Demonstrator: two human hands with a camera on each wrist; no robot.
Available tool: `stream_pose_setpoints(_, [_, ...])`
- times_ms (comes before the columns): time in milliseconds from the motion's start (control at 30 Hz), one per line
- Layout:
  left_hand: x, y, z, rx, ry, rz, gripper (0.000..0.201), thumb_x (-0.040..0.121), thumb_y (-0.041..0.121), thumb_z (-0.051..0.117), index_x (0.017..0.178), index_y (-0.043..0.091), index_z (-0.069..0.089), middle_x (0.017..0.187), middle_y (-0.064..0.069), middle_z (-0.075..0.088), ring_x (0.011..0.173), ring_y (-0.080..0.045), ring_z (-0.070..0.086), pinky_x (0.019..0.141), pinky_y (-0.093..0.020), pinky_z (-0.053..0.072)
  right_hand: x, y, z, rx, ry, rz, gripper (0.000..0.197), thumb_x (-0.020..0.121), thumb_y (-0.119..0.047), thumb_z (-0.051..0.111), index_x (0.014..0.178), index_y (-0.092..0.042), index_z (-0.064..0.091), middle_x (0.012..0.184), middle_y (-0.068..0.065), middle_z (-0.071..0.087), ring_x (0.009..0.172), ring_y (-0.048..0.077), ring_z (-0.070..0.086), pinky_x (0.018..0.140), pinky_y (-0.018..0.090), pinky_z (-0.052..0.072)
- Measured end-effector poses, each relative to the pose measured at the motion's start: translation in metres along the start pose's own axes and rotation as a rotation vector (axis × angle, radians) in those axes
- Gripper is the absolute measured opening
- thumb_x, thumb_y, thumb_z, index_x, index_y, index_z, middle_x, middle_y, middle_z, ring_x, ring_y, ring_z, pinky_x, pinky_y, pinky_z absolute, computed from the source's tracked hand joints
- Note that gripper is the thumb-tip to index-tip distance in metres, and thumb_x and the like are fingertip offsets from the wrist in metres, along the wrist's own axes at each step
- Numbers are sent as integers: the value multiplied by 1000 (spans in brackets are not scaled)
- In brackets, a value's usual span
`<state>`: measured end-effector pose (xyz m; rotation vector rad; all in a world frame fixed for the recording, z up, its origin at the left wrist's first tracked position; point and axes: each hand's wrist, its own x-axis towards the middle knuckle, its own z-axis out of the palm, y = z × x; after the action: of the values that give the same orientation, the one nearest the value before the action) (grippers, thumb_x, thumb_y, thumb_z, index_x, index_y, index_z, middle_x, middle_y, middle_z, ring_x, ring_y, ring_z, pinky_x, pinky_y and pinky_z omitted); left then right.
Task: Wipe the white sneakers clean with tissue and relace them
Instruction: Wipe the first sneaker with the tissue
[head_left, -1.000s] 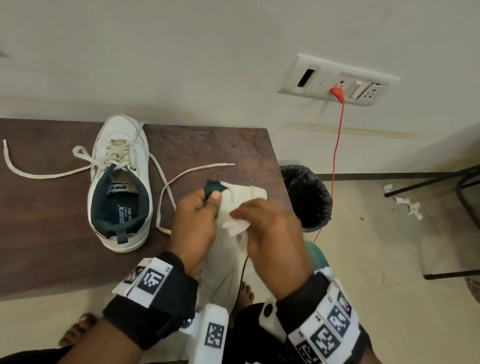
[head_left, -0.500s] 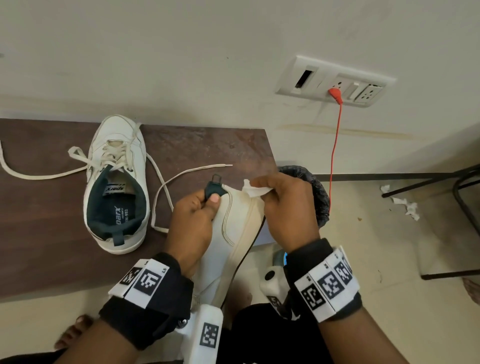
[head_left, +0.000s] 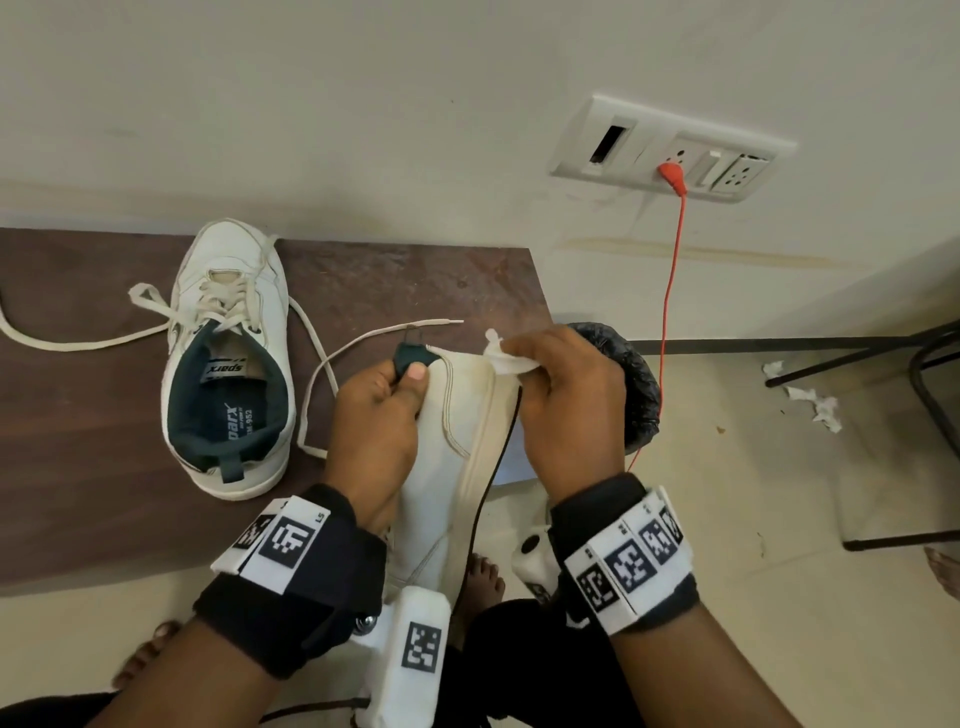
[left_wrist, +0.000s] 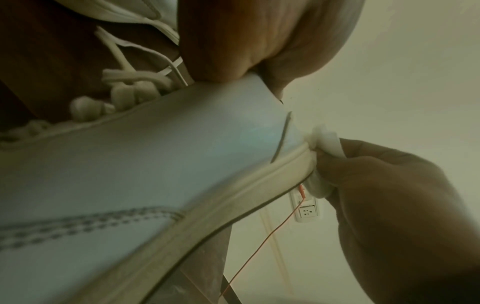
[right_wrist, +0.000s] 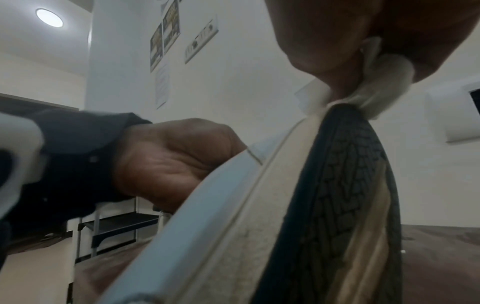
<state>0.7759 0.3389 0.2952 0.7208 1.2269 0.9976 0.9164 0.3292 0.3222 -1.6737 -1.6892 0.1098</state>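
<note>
A white sneaker (head_left: 457, 436) is held on its side in the air before the table edge, heel away from me. My left hand (head_left: 382, 410) grips it at the dark heel collar (head_left: 410, 358), thumb on top. A wad of white tissue (head_left: 506, 358) is pinched in my right hand (head_left: 566, 395) and pressed against the sole rim at the heel; the wrist views show the same tissue (left_wrist: 322, 162) (right_wrist: 381, 86) on the rim beside the black tread (right_wrist: 345, 185). The second white sneaker (head_left: 228, 358) stands upright on the brown table (head_left: 78, 415), its laces (head_left: 332, 358) loose and trailing.
A bin lined with a black bag (head_left: 634, 379) stands on the floor just right of the table. An orange cable (head_left: 670, 291) hangs from the wall socket plate (head_left: 670, 148) toward it. Crumpled tissue scraps (head_left: 810, 395) lie on the floor near black metal furniture legs (head_left: 883, 348).
My right hand with the tissue has slid from the shoe's side up to the heel end of the sole rim. The left hand keeps its hold on the heel collar.
</note>
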Motion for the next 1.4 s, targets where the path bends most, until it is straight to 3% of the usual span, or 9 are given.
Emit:
stream_pose_setpoints(200, [4, 1, -4, -66, 14, -44, 25, 101, 21, 46, 99, 14, 70, 102, -19, 71, 101, -40, 65, 90, -52, 53, -9, -12, 8, -8, 9, -66, 28, 72, 7, 51, 85, -4, 74, 87, 7, 71, 81, 24, 66, 74, 31, 52])
stream_pose_setpoints(300, [3, 1, -4, -83, 11, -57, 27, 101, 24, 46, 103, 12, 70, 103, -19, 71, 103, -40, 64, 91, -55, 52, -15, -10, 5, 8, 38, -99, 32, 76, -3, 44, 87, -4, 74, 89, 7, 71, 83, 24, 66, 77, 28, 51])
stream_pose_setpoints(433, [9, 3, -5, -105, 46, -83, 26, 100, 27, 48, 96, 16, 70, 98, -12, 74, 100, -36, 67, 91, -53, 53, -33, -14, 10, -30, -90, -135, 30, 76, -3, 47, 87, -6, 74, 89, 8, 71, 83, 23, 67, 77, 26, 51])
stream_pose_setpoints(667, [14, -9, -12, 126, -111, 2, 15, 94, 18, 59, 100, 30, 65, 97, 16, 73, 93, -5, 69, 81, -27, 53, -45, -3, 24, -18, -164, -48, 35, 77, -12, 43, 91, -8, 75, 94, 5, 72, 83, 20, 69, 74, 28, 56])
stream_pose_setpoints(867, [16, -11, -15, 243, -126, -24, 26, 96, 20, 54, 121, 24, 60, 113, 7, 68, 102, -14, 65, 95, -42, 51, -43, 3, 26, -60, -238, -18, 29, 74, 0, 53, 95, -7, 73, 92, 6, 70, 78, 21, 68, 67, 29, 56])
stream_pose_setpoints(1067, [12, -12, -8, 205, -164, -46, 33, 99, 21, 49, 133, 22, 52, 126, 5, 62, 113, -15, 60, 102, -38, 46, -10, 8, 24, -190, -189, -33, 21, 72, 8, 67, 88, -4, 74, 80, 11, 67, 67, 28, 64, 57, 30, 53])
stream_pose_setpoints(1167, [10, -11, -9, 164, -194, -67, 28, 101, 20, 45, 127, 25, 54, 120, 7, 64, 108, -10, 62, 97, -31, 48, -8, 6, 23, -194, -170, -41, 22, 70, 10, 67, 85, -4, 74, 79, 9, 67, 66, 25, 64, 57, 23, 48])
stream_pose_setpoints(1300, [10, -10, -12, 109, -204, -105, 31, 101, 19, 44, 130, 19, 56, 121, -1, 67, 112, -19, 63, 102, -39, 47, -37, 9, 19, -119, -248, -16, 29, 71, 8, 61, 90, -10, 74, 88, 3, 69, 76, 19, 65, 66, 21, 47])
stream_pose_setpoints(1400, [12, -9, -15, 74, -162, -125, 22, 101, 18, 44, 110, 21, 64, 118, -6, 67, 116, -24, 60, 105, -43, 43, -65, 7, 12, 6, -331, -7, 30, 73, -3, 50, 90, -12, 73, 89, 0, 67, 79, 16, 65, 69, 26, 51])
